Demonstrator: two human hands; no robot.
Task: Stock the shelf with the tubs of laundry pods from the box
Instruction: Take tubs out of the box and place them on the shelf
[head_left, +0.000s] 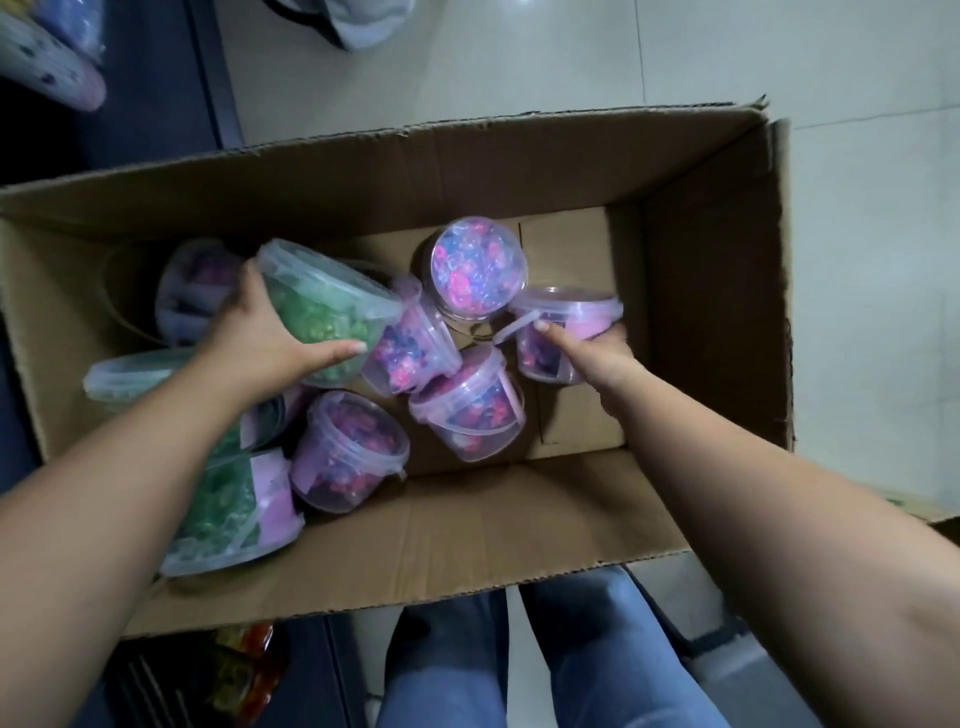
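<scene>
Hands reach into the open brown cardboard box (717, 291): left hand (260, 332) spread, cupping a clear green-pod tub (322, 317); right hand (597, 353) curled around a clear pink-and-purple-pod tub (571, 322).

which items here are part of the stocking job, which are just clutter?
Job:
- cardboard box
- green tub, held by left hand
- purple tub, gripped by right hand
- other pod tubs in the box, e.g. upright one

Clutter:
- grey bag on the floor
- red-orange packet by the box
- patterned item, top left
</scene>
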